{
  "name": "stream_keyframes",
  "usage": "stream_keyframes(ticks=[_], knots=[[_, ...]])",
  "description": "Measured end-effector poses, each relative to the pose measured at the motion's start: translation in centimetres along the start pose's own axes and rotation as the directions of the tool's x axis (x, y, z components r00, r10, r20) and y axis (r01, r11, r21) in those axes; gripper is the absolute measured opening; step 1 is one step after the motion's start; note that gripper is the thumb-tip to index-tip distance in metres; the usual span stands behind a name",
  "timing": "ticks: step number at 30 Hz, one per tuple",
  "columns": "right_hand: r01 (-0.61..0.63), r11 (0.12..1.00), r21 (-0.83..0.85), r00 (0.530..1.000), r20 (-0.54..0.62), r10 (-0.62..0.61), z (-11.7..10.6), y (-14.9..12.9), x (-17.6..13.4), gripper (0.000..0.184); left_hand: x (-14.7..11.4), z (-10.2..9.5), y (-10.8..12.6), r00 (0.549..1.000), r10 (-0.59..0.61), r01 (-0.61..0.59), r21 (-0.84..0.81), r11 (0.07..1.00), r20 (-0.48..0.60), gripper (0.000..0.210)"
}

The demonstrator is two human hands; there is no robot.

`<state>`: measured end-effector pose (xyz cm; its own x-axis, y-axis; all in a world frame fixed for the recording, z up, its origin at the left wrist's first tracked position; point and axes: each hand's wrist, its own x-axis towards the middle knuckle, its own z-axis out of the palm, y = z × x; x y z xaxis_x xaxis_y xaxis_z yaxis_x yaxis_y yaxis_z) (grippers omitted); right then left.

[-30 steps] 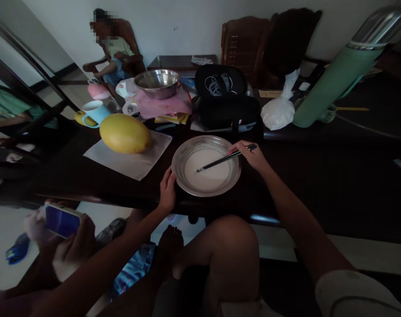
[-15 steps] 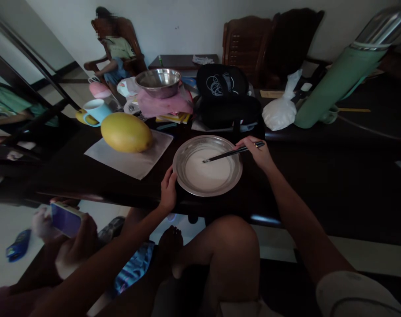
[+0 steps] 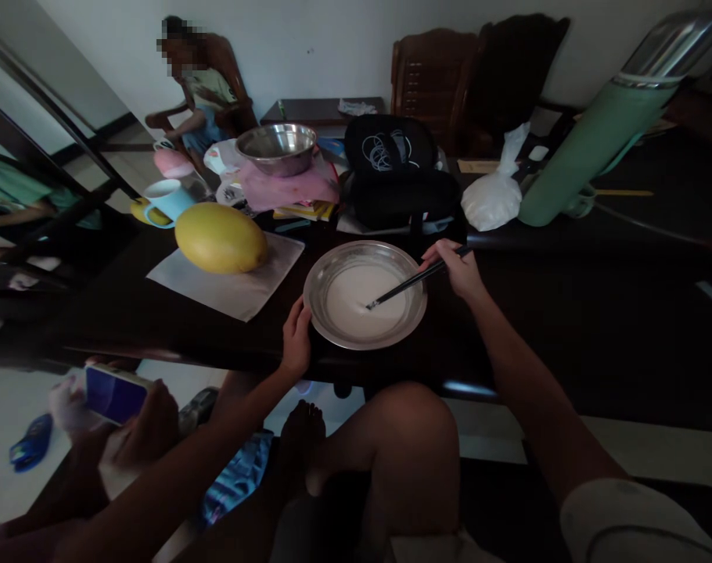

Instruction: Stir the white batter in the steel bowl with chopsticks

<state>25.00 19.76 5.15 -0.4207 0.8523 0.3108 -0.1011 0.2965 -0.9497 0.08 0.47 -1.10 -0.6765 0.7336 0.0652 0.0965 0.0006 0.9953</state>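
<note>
A shallow steel bowl (image 3: pixel 413 324) with a milky white liquid (image 3: pixel 356 313) in it stands near the front edge of the dark table. At its left rim, my left hand (image 3: pixel 297 338) holds the bowl, fingers against the outer side. My right hand (image 3: pixel 457 270) is closed around a pair of dark chopsticks (image 3: pixel 404 286) over the right rim. Their tips dip into the liquid near the bowl's middle. Left of the bowl, a large yellow melon-like fruit (image 3: pixel 221 239) lies on a pale sheet (image 3: pixel 239 297).
Behind the bowl are a black case (image 3: pixel 400 195), a second steel bowl (image 3: pixel 277 148) and a light blue mug (image 3: pixel 171 202). A knotted bag of white powder (image 3: pixel 492 201) and a green thermos (image 3: pixel 596 148) stand back right. At lower left another person's hands hold a phone (image 3: pixel 116 392).
The chopsticks have swung to a steeper slant, their tips slightly right and nearer to me in the liquid. My left hand stays on the rim.
</note>
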Motion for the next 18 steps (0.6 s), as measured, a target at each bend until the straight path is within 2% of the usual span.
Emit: stream_keyframes(ticks=[5, 8, 11, 16, 18], knots=[[0.012, 0.997, -0.080, 0.992, 0.125, -0.001, 0.41, -0.09, -0.30, 0.042, -0.09, 0.03, 0.43, 1.000, 0.019, -0.020, 0.021, 1.000, 0.007, 0.052], [0.039, 0.995, -0.088, 0.999, 0.041, -0.035, -0.11, -0.21, -0.12, 0.040, -0.12, 0.07, 0.50, 1.000, 0.024, -0.024, 0.011, 1.000, 0.015, 0.053], [0.016, 0.999, -0.046, 0.999, -0.033, -0.018, -0.47, -0.13, 0.03, 0.043, -0.12, 0.07, 0.42, 1.000, 0.017, -0.017, 0.002, 1.000, 0.019, 0.052], [0.007, 0.997, -0.083, 0.991, 0.131, 0.004, 0.21, -0.20, -0.28, 0.042, -0.10, 0.03, 0.28, 1.000, 0.010, -0.010, 0.002, 1.000, 0.018, 0.051], [0.020, 0.996, -0.089, 0.991, 0.135, -0.008, 0.23, -0.31, -0.27, 0.041, -0.08, 0.03, 0.23, 1.000, 0.008, -0.008, 0.004, 1.000, 0.004, 0.051]])
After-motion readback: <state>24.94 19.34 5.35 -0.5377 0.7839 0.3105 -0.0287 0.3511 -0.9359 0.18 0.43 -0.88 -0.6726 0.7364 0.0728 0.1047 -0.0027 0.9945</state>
